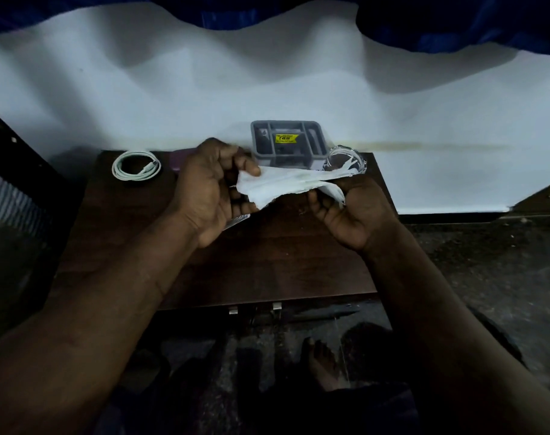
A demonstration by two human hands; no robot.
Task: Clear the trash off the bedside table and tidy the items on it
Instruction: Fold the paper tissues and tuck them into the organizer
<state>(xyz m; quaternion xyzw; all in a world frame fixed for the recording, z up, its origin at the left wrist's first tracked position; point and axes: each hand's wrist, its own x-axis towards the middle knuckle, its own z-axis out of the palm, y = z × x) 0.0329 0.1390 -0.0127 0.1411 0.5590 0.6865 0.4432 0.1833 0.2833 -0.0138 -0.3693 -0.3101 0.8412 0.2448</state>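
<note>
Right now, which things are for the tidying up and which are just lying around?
Part of the job: white tissue, held by left hand and right hand; coiled white cable; grey tray; glass dish; bedside table.
Just lying about: dark pen-like thing on the floor; blue cloth at the back.
</note>
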